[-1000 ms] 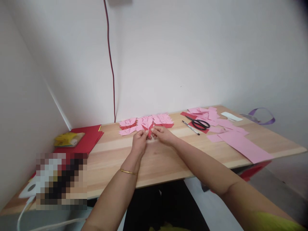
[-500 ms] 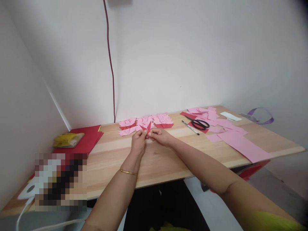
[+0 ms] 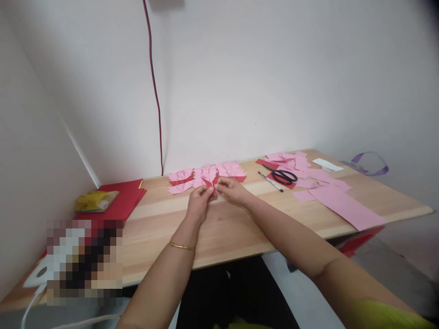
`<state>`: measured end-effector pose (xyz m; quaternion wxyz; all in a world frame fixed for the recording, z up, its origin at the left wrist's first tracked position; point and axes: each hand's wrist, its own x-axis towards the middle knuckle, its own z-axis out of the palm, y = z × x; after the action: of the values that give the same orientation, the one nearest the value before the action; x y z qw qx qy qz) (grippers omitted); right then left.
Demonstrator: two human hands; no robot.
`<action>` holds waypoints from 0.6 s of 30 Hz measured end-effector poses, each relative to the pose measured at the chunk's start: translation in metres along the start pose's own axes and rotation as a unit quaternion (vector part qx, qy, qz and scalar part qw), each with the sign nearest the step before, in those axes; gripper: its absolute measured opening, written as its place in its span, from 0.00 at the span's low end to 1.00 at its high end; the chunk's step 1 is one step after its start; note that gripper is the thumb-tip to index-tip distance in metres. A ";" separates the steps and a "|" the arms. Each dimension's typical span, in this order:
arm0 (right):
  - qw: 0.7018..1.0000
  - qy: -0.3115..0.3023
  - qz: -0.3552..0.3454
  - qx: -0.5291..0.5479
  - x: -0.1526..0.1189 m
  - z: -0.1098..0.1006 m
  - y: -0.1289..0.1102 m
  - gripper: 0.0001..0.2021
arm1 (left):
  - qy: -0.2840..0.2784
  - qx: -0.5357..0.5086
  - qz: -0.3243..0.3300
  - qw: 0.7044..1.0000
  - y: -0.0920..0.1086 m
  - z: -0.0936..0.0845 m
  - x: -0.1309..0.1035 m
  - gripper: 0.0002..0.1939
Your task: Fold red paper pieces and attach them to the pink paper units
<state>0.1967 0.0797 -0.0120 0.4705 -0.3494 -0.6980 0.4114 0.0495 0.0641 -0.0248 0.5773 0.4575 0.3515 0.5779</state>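
Pinching a small red paper (image 3: 216, 179) between thumb and fingers, the left hand (image 3: 199, 198) and right hand (image 3: 231, 189) are close together above the bench (image 3: 233, 228); both are narrow on it, its pointed flaps standing up from between them; the step in hand looks like shaping or creasing this piece, though the fingers hide where any fold runs; the red paper sits just in front of the zigzag-edged pink pieces (image 3: 233, 169), and whether it touches them I cannot tell; the scissors (image 3: 284, 177) and pen (image 3: 270, 181) lie well off to the right, untouched, so this seems to be finger work; the next move, I judge, calls for one firm pinch while the other side presses a flap lightly, since paper could crease askew.
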 end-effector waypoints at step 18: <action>0.990 0.016 0.090 0.104 0.002 0.002 0.013 0.24 | -0.027 0.128 0.031 0.991 0.000 -0.003 -0.001 0.11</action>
<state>0.1951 0.0860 -0.0234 0.4762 -0.3666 -0.6098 0.5167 0.0466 0.0639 -0.0261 0.5047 0.5540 0.3924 0.5333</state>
